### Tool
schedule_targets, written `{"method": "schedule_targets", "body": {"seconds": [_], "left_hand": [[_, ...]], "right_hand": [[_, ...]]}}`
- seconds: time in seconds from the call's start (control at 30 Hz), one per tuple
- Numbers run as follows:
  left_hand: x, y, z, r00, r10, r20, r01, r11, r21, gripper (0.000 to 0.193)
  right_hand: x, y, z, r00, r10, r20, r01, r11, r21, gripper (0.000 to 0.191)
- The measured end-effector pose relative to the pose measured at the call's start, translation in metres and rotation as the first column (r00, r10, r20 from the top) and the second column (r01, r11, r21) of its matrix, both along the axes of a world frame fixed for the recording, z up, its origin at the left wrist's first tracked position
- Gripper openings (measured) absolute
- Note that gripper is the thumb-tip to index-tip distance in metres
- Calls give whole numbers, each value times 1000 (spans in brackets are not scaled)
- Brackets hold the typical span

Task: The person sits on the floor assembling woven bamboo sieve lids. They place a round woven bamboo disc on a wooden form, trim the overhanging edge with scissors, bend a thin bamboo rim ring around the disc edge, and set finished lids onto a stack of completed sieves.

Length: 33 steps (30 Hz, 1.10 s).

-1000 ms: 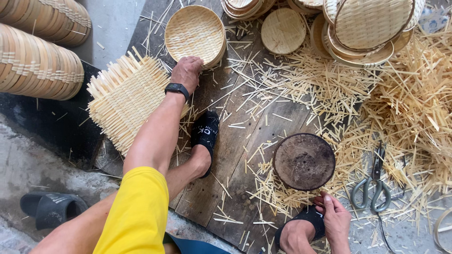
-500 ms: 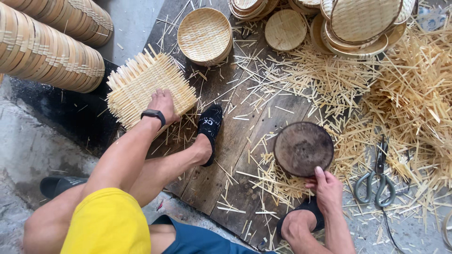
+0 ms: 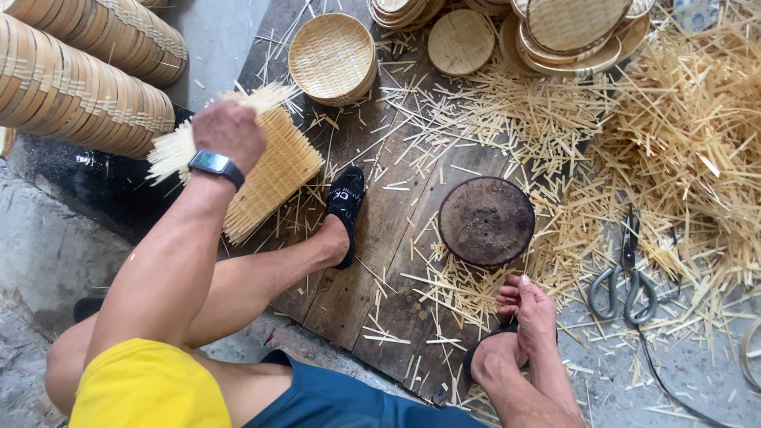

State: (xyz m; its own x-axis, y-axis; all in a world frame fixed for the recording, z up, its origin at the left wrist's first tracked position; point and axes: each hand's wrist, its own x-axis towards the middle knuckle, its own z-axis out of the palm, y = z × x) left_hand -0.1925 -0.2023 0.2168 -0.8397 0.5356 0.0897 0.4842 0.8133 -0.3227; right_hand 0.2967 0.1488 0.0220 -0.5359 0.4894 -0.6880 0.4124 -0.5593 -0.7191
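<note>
Left hand: your left hand (image 3: 230,131) is closing around the square woven mat of pale bamboo strips (image 3: 265,170), gripping its frayed upper edge and lifting it above the dark wooden boards (image 3: 372,261).
Right hand: your right hand (image 3: 529,311) is resting loosely curled, holding nothing, on your ankle beside the round dark wooden block (image 3: 487,220).
Textures: loose splintery bamboo offcuts (image 3: 674,135) are lying around metal scissors (image 3: 625,273).

Head camera, steeply downward, fairly near

left hand (image 3: 230,133) gripping woven mat (image 3: 265,170), right hand (image 3: 533,311) idle
</note>
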Motion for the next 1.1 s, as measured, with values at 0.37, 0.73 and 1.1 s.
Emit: {"method": "schedule_targets", "body": {"seconds": [0.37, 0.73, 1.1], "left_hand": [[272, 185, -68, 349, -889, 296, 736, 455, 501, 43], [190, 185, -146, 518, -100, 849, -633, 623, 460, 86], [159, 174, -164, 200, -245, 949, -743, 593, 310, 49]], "right_hand": [[-43, 34, 54, 912, -271, -309, 166, 930, -328, 51], [-76, 32, 40, 986, -92, -136, 128, 949, 287, 25], [-82, 23, 45, 996, -67, -66, 91, 868, 488, 25]]}}
